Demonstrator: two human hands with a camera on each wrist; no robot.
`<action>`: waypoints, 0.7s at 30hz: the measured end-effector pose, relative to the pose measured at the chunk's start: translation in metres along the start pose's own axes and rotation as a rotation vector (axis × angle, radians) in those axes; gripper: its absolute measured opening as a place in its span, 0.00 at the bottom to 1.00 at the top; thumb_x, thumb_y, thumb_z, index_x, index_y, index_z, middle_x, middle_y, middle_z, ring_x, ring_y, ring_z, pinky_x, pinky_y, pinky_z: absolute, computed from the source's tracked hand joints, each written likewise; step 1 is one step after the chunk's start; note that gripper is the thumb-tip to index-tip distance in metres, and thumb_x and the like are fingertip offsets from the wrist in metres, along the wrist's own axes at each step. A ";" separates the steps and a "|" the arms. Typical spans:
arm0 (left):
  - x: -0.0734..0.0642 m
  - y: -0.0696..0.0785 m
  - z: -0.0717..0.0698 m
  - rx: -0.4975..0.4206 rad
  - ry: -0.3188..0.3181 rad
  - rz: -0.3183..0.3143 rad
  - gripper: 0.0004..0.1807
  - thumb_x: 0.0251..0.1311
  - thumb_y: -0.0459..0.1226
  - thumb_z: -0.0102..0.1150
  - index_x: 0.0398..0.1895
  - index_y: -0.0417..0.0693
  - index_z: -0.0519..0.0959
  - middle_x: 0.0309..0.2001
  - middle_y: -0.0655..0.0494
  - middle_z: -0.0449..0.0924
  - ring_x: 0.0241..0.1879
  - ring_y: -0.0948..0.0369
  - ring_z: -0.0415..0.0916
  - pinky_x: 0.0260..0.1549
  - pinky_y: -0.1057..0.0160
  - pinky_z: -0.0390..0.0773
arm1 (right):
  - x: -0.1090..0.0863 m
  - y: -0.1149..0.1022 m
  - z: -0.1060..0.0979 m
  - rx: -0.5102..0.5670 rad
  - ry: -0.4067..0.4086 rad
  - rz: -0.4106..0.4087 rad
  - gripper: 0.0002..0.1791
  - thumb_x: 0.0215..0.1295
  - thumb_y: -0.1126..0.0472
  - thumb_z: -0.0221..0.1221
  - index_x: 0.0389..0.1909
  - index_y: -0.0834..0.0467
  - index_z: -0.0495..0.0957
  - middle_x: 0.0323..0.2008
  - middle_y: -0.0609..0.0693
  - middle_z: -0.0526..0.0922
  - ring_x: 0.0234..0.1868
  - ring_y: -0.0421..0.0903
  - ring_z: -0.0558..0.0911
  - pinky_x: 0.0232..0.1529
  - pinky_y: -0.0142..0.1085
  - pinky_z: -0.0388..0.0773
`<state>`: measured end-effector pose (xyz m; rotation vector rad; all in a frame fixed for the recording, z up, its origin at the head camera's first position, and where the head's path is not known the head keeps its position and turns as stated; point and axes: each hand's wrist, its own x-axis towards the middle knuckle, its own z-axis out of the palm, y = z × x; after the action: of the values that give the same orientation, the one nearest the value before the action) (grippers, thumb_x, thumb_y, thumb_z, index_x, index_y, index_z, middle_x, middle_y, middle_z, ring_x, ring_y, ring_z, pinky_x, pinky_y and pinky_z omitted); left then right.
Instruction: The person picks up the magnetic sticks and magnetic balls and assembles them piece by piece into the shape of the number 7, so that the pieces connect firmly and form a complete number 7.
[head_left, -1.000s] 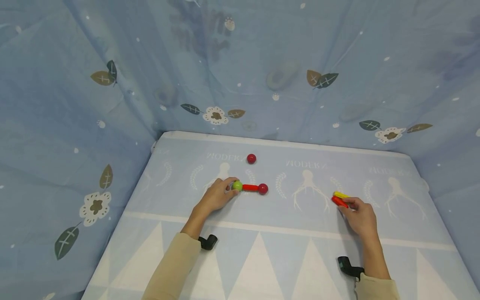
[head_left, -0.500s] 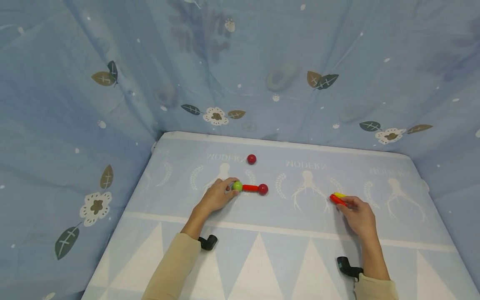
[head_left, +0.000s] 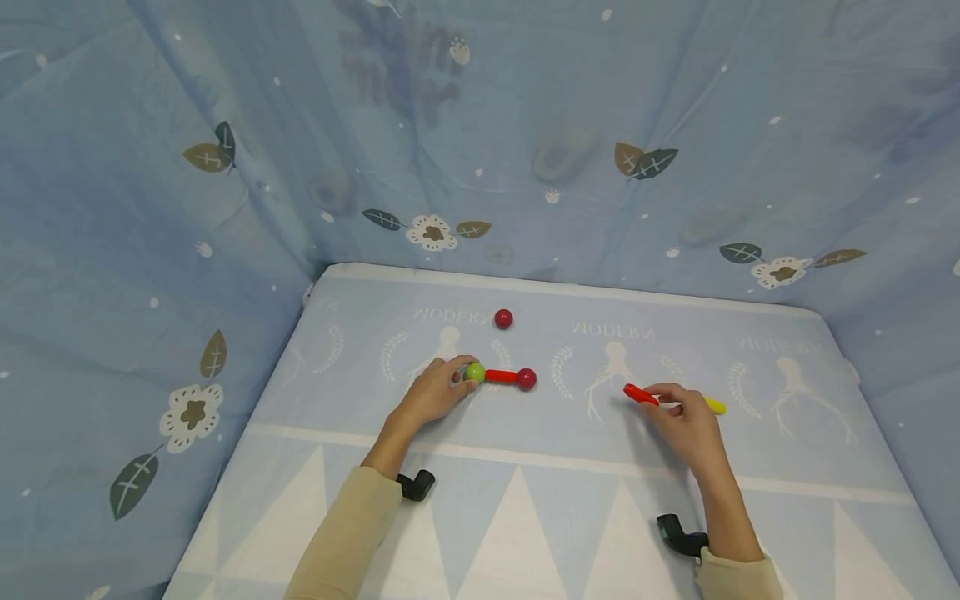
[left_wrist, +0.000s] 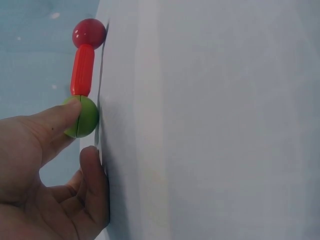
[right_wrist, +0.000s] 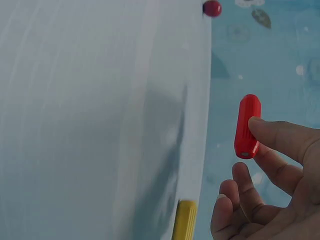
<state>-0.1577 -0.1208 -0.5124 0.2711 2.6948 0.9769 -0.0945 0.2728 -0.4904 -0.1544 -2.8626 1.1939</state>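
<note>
My left hand (head_left: 438, 390) pinches a green ball (head_left: 476, 372) between thumb and fingers. A red rod (head_left: 500, 376) joins that ball to a dark red ball (head_left: 527, 379), forming one straight piece on the table. In the left wrist view the thumb (left_wrist: 65, 117) presses on the green ball's side. Off to the right, my right hand (head_left: 686, 421) holds a second red rod (right_wrist: 248, 126) by thumb and finger, raised above the table. Just beyond that hand lies a yellow rod (head_left: 715, 406), partly hidden by it in the head view.
A loose dark red ball (head_left: 503, 318) sits farther back, near the table's far edge. The pale blue patterned cloth (head_left: 570, 500) covers the table, and blue fabric walls (head_left: 480, 150) rise behind and at both sides.
My right hand has lifted the second red rod and carried it left, away from the yellow rod, which stays on the table. The left hand and its joined piece have not visibly moved.
</note>
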 end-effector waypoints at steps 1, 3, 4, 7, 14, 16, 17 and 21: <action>0.000 0.000 0.000 0.000 -0.001 0.000 0.24 0.69 0.45 0.61 0.67 0.57 0.74 0.39 0.52 0.71 0.34 0.56 0.68 0.34 0.57 0.68 | 0.000 -0.003 0.002 0.003 -0.011 -0.007 0.13 0.66 0.64 0.64 0.50 0.61 0.83 0.46 0.62 0.78 0.40 0.55 0.74 0.34 0.39 0.74; 0.000 0.000 0.000 0.000 -0.002 0.000 0.24 0.69 0.46 0.61 0.67 0.57 0.74 0.39 0.52 0.71 0.34 0.56 0.68 0.34 0.57 0.68 | -0.001 -0.010 0.007 0.008 -0.038 -0.021 0.13 0.67 0.63 0.65 0.51 0.60 0.83 0.47 0.62 0.78 0.41 0.56 0.75 0.35 0.40 0.74; 0.000 0.000 0.000 0.001 -0.002 0.000 0.24 0.69 0.46 0.61 0.67 0.57 0.74 0.39 0.52 0.71 0.34 0.56 0.68 0.34 0.57 0.68 | -0.001 -0.013 0.009 0.010 -0.052 -0.029 0.13 0.67 0.62 0.65 0.51 0.60 0.83 0.47 0.62 0.78 0.42 0.56 0.75 0.36 0.40 0.74; 0.000 0.000 0.000 0.003 -0.004 0.002 0.24 0.69 0.46 0.61 0.67 0.57 0.74 0.39 0.52 0.71 0.34 0.56 0.68 0.34 0.57 0.68 | -0.002 -0.023 0.017 0.016 -0.086 -0.052 0.13 0.67 0.61 0.65 0.51 0.58 0.83 0.47 0.61 0.78 0.43 0.56 0.75 0.37 0.41 0.74; 0.000 0.000 0.000 0.005 -0.003 0.007 0.24 0.69 0.46 0.61 0.67 0.57 0.74 0.39 0.53 0.71 0.35 0.56 0.68 0.34 0.56 0.69 | -0.002 -0.044 0.033 0.042 -0.130 -0.108 0.11 0.66 0.62 0.66 0.49 0.55 0.84 0.47 0.58 0.78 0.43 0.54 0.75 0.39 0.43 0.73; 0.000 0.000 0.000 0.005 -0.003 0.007 0.24 0.69 0.46 0.61 0.67 0.57 0.74 0.39 0.53 0.71 0.35 0.56 0.68 0.34 0.56 0.69 | -0.002 -0.049 0.037 0.052 -0.133 -0.127 0.11 0.65 0.63 0.66 0.48 0.55 0.84 0.46 0.57 0.78 0.43 0.54 0.76 0.39 0.43 0.73; 0.000 0.000 0.000 0.006 -0.003 0.006 0.24 0.69 0.46 0.61 0.67 0.57 0.74 0.39 0.53 0.71 0.35 0.56 0.68 0.34 0.56 0.69 | -0.002 -0.052 0.040 0.057 -0.135 -0.134 0.11 0.65 0.63 0.67 0.47 0.55 0.84 0.46 0.57 0.78 0.43 0.54 0.76 0.39 0.43 0.73; 0.000 -0.001 -0.001 0.002 -0.002 0.006 0.24 0.69 0.46 0.61 0.67 0.57 0.74 0.38 0.53 0.71 0.35 0.56 0.68 0.34 0.57 0.68 | -0.001 -0.061 0.051 0.078 -0.154 -0.149 0.11 0.63 0.64 0.68 0.46 0.53 0.85 0.45 0.55 0.79 0.43 0.53 0.76 0.40 0.44 0.73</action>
<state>-0.1578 -0.1217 -0.5122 0.2800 2.6952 0.9750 -0.1022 0.1941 -0.4834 0.1568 -2.8872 1.3386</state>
